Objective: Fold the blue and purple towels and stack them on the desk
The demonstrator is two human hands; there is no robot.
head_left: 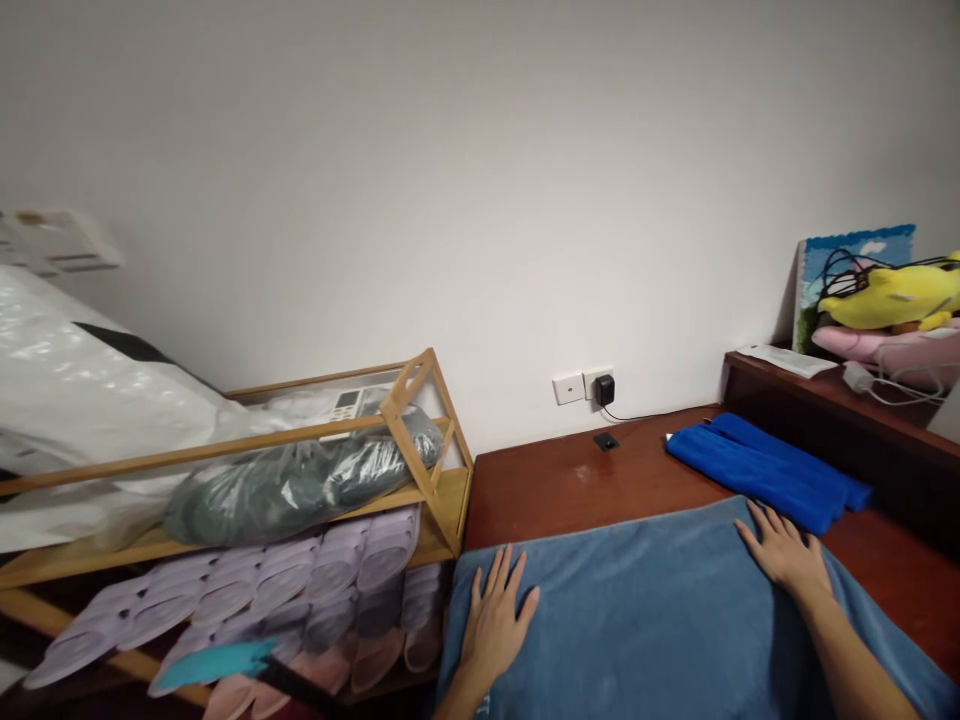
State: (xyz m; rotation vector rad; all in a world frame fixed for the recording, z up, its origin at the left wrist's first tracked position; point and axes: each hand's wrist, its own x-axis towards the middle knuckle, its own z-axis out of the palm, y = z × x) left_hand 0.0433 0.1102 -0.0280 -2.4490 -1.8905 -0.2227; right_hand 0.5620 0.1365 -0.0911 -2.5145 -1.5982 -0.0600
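A greyish-blue towel [637, 610] lies spread flat over the front of a reddish-brown wooden desk [540, 485]. My left hand [495, 620] rests on its left part, palm down with the fingers spread. Near the towel's far right corner, my right hand [784, 550] also lies flat, fingers apart. Just beyond the right hand is a folded bright blue cloth [757, 468]. Neither hand grips anything. The towel's near edge runs out of view.
Left of the desk stands a wooden rack [427, 470] with a plastic-wrapped dark bundle [300, 490] and rows of lilac slippers [337, 560]. A black plug [604, 390] sits in the wall. On a raised shelf [757, 375] at right is a yellow plush toy [892, 295].
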